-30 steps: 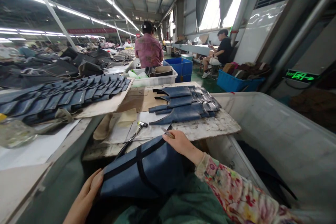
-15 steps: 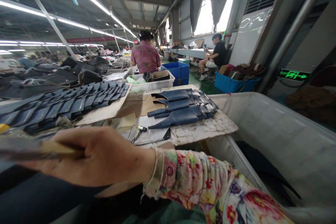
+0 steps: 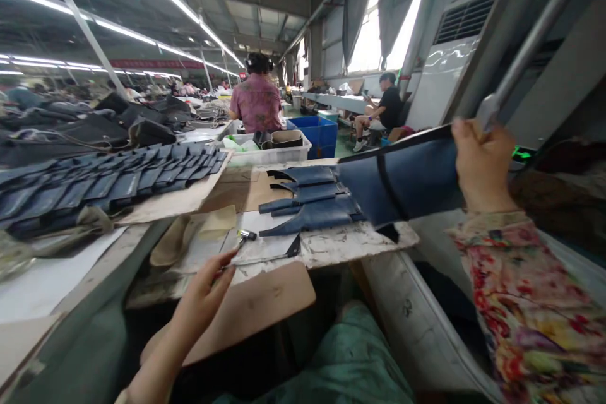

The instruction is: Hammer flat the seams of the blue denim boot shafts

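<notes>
My right hand [image 3: 483,164] is raised on the right, its fingers closed on the end of a dark blue leather-like panel [image 3: 421,170] with a black strip across it. A pale, flat-ended tool [image 3: 490,108] sticks up from the same hand; its kind is unclear. The panel slopes down left to a row of blue pieces [image 3: 312,202] laid on the work board [image 3: 326,252]. At the near edge, my left hand [image 3: 213,281] has its fingers closed around the handle of a small tool with a black cylindrical head [image 3: 247,235].
Overlapping blue pieces [image 3: 113,183] cover the table at left. A tan board [image 3: 265,297] juts out below the work board. A large pale bin [image 3: 402,303] stands at lower right. Ahead are a white crate [image 3: 284,153], a blue bin [image 3: 315,132] and two seated people.
My right hand has swung from lower left to upper right and now holds the blue panel. My left hand has come into view on the black-headed tool.
</notes>
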`<action>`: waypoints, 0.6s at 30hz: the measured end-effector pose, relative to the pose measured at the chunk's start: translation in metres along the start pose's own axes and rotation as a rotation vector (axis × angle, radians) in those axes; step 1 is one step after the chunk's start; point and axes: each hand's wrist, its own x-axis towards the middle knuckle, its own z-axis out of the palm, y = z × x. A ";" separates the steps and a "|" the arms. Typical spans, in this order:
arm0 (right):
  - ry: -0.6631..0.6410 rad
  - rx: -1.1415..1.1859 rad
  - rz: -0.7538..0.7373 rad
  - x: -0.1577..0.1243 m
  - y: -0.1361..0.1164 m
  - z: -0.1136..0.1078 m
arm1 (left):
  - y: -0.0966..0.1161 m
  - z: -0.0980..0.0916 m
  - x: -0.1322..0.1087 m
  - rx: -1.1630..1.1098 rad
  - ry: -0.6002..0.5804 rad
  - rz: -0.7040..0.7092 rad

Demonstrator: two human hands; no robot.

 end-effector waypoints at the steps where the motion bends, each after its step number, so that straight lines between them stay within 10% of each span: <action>1: -0.033 -0.154 0.037 0.000 0.021 -0.010 | -0.010 0.017 0.005 0.000 -0.023 -0.011; 8: -0.620 -0.409 0.339 -0.052 0.117 0.009 | -0.043 0.062 0.008 0.182 -0.193 -0.009; 18: -0.985 0.040 0.722 -0.158 0.064 0.213 | -0.021 0.056 0.001 0.315 -0.336 -0.059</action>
